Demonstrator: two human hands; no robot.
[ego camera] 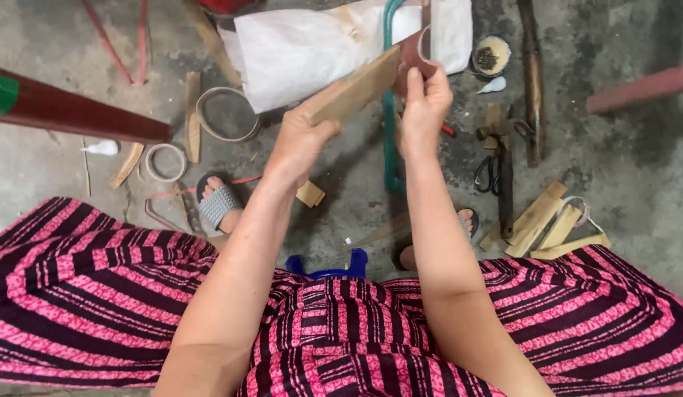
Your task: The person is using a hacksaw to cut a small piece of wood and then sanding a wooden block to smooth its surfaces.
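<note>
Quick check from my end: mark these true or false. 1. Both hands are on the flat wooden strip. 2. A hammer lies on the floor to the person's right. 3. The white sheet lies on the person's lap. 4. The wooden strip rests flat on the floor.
1. False. The left hand grips the flat wooden strip; the right hand pinches a dark red-brown piece at its far end.
2. True. The hammer lies on the concrete floor.
3. False. The white sheet lies on the floor beyond the hands.
4. False. It is held up in the air, tilted.
</note>
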